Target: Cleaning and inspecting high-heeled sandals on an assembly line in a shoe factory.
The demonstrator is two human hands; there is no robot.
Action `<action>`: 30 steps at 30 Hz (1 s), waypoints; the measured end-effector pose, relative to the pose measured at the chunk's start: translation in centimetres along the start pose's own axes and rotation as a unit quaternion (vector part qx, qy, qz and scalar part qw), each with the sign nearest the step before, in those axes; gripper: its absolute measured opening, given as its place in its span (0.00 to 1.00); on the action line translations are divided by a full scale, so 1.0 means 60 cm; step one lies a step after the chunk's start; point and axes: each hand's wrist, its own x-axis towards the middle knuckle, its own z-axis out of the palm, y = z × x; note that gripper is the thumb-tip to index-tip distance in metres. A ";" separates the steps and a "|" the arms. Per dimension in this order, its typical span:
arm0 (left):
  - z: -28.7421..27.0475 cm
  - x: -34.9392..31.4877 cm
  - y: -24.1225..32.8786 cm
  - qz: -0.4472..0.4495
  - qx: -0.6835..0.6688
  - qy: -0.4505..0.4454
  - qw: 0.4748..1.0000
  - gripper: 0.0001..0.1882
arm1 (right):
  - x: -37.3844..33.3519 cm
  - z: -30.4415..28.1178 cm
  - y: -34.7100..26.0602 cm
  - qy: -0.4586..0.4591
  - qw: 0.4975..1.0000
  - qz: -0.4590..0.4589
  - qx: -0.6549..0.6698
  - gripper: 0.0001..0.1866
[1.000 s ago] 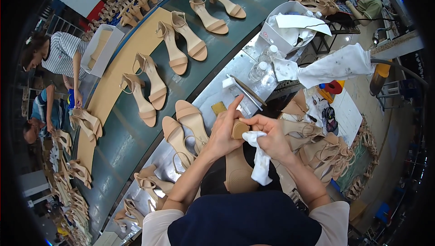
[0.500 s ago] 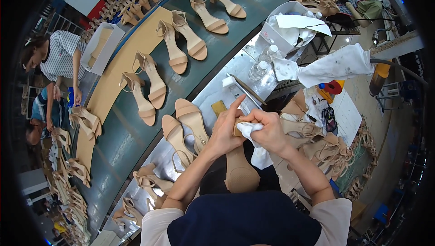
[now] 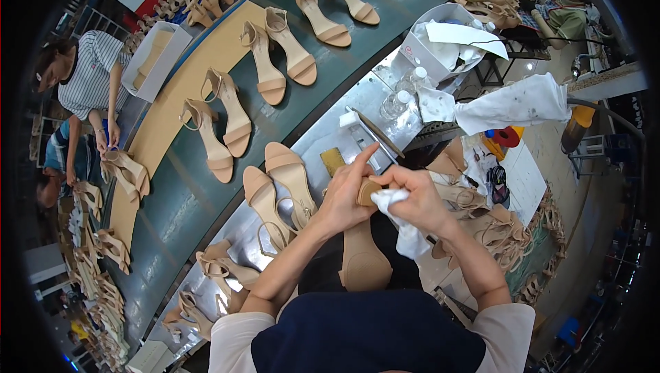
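Note:
A beige heeled sandal [image 3: 364, 256] lies sole up over my lap, its toe toward me and its block heel [image 3: 368, 193] between my hands. My left hand [image 3: 342, 198] is wrapped round the heel end, with its index finger pointing away. In my right hand [image 3: 419, 201] a white cloth [image 3: 402, 225] is pinched, pressed near the heel and hanging down beside the sandal. Just beyond my hands, a small yellowish block [image 3: 332, 161] rests on the metal table. A pair of beige sandals [image 3: 265, 198] sits left of my left forearm.
Pairs of sandals [image 3: 230, 125] stand along the green conveyor [image 3: 275, 129]. Beyond my hands are a metal tray [image 3: 371, 143], clear bottles [image 3: 394, 106] and a white box [image 3: 416, 50]. More sandals [image 3: 491, 232] are piled at right. A person in stripes [image 3: 96, 74] handles sandals at far left.
My right hand and the cloth have shifted slightly right, exposing more of the heel. My left hand keeps its hold on the sandal.

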 end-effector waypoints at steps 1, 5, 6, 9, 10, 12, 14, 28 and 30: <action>-0.001 0.004 0.001 0.004 0.002 0.000 1.000 0.49 | 0.011 0.001 -0.001 0.015 0.999 -0.038 -0.008 0.08; -0.004 -0.001 -0.004 0.005 0.004 0.006 1.000 0.49 | 0.013 0.006 -0.004 0.010 0.999 -0.047 0.009 0.09; -0.005 -0.002 -0.006 0.002 0.004 0.009 1.000 0.49 | 0.007 0.004 -0.004 -0.009 0.999 -0.006 0.039 0.09; 0.001 0.000 0.006 0.001 0.024 0.003 1.000 0.49 | 0.004 -0.003 -0.002 -0.001 1.000 -0.017 0.014 0.09; 0.001 0.002 0.004 0.002 0.024 0.002 1.000 0.49 | 0.010 -0.003 -0.005 0.020 0.999 -0.034 -0.001 0.10; 0.003 0.005 -0.002 0.000 0.000 -0.006 1.000 0.48 | 0.015 0.000 -0.004 0.028 0.999 -0.040 -0.008 0.10; 0.001 0.000 -0.004 -0.002 0.012 0.004 1.000 0.48 | 0.012 0.007 0.003 0.023 0.997 -0.067 0.000 0.10; 0.008 -0.002 -0.003 -0.001 0.018 0.010 1.000 0.48 | 0.000 -0.002 0.002 -0.005 1.000 0.000 0.012 0.09; 0.009 0.002 0.002 -0.004 0.005 -0.002 1.000 0.48 | 0.013 0.005 0.000 0.035 0.998 -0.051 0.004 0.10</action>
